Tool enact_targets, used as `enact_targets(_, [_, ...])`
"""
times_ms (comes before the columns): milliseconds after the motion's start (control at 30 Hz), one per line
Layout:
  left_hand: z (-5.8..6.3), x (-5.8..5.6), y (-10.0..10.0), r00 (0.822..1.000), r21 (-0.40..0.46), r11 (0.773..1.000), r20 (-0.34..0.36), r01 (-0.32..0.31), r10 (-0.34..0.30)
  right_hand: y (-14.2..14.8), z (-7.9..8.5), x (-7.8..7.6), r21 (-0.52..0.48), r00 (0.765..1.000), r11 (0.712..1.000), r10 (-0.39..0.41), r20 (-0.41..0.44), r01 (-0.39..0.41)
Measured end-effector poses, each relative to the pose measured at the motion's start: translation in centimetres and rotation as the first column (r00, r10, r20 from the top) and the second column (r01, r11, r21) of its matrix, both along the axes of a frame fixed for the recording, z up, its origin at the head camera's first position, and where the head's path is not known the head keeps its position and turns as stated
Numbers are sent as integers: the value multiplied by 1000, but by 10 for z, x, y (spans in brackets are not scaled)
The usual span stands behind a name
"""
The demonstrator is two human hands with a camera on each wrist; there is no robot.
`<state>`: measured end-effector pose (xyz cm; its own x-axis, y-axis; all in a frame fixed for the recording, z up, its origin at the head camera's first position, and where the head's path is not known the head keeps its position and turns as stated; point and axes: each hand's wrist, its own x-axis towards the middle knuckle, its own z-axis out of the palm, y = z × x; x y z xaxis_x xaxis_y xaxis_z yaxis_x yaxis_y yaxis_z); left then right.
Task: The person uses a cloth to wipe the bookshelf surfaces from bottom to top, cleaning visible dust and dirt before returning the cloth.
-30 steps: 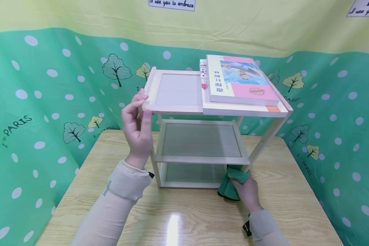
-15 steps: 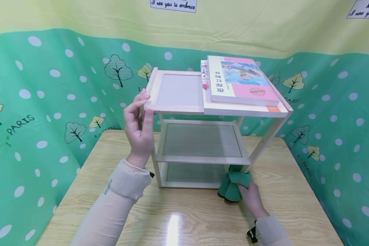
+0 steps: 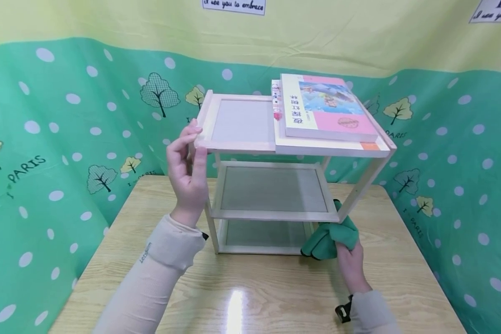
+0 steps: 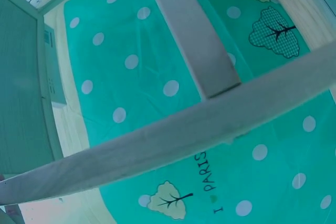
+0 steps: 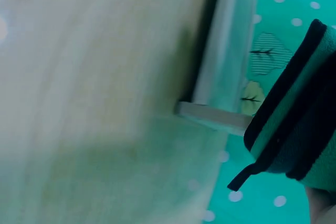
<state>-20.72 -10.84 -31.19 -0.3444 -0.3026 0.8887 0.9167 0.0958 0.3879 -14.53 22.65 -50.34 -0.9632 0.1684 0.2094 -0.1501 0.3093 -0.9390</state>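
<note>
A three-tier whitewood shelf rack (image 3: 238,147) stands on the table. At its top left front corner, my left hand (image 3: 189,178) grips the frame between thumb and fingers. My right hand (image 3: 351,266) holds a green cloth (image 3: 330,239) with dark edging, bunched around the lower part of the front right leg (image 3: 361,185). In the right wrist view the cloth (image 5: 299,124) wraps one end of the leg (image 5: 215,116), and most of the hand is hidden behind it. Pale wooden bars (image 4: 152,153) of the rack cross the left wrist view; the left hand hardly shows there.
Two books lie stacked on the right half of the top shelf: a pink-covered one (image 3: 331,102) over a larger white-edged one (image 3: 325,147). The wood-grain table (image 3: 271,292) meets a green dotted curtain (image 3: 108,83) behind and on both sides.
My right hand has moved up and slightly right along the leg, and the cloth has risen with it. The left hand keeps its place at the corner; rack and books stay put.
</note>
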Motion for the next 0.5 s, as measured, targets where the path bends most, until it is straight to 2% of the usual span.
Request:
enact_targets(133, [0,0,-2,1000,-10,1000,15,-12,12,-4,11,-2,-49,997,997,-58,-43,56])
enact_targets(333, [0,0,-6,998,-45,998,35,-42,44,-6,17,-3,-188,992,982,1,-127,-25])
enact_targets(500, [1,0,-11,998,-73,996,39,-49,52,-9,21,-6,-173,984,981,-110,-141,85])
